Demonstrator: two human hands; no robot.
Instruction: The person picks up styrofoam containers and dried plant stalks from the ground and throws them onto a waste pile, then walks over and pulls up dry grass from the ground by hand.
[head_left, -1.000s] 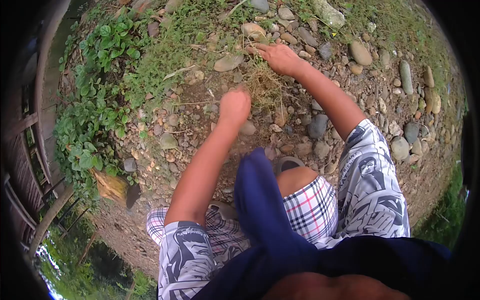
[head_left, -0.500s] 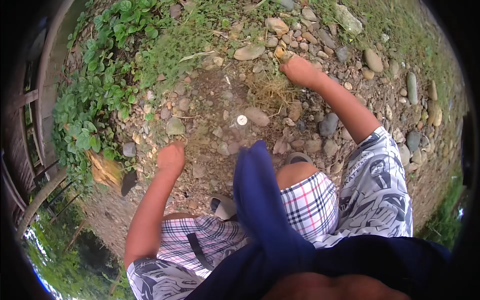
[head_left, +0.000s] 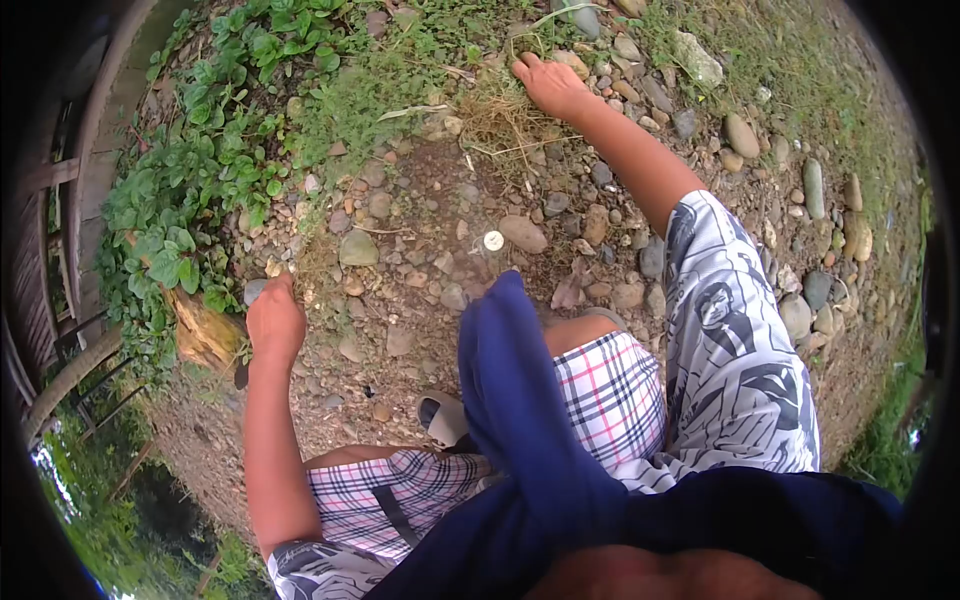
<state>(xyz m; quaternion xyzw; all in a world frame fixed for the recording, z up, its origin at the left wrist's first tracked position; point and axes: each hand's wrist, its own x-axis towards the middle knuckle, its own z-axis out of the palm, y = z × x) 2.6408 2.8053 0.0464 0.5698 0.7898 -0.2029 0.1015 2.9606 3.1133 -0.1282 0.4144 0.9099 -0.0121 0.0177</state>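
Observation:
My right hand (head_left: 552,85) reaches far forward, its fingers curled in at some thin green weeds (head_left: 528,42) among the stones. A tangle of dry grass (head_left: 503,118) lies on the ground just below that hand. My left hand (head_left: 275,318) is closed, low over the gravel on the left side. Beside it are a grey stone (head_left: 255,291), partly covered by the hand, and a yellowish chunk of wood (head_left: 205,332). Whatever the left fingers hold, if anything, is hidden.
Leafy green plants (head_left: 200,150) grow along the left, by a concrete edge (head_left: 105,180). A small white disc (head_left: 493,240) lies beside an oval stone (head_left: 523,234). Several larger stones (head_left: 741,135) lie to the right. Blue cloth (head_left: 510,370) hangs in front of me.
My right hand has moved forward and left, and the dry grass now lies farther forward too. My left hand has shifted left, toward the grey stone and wood.

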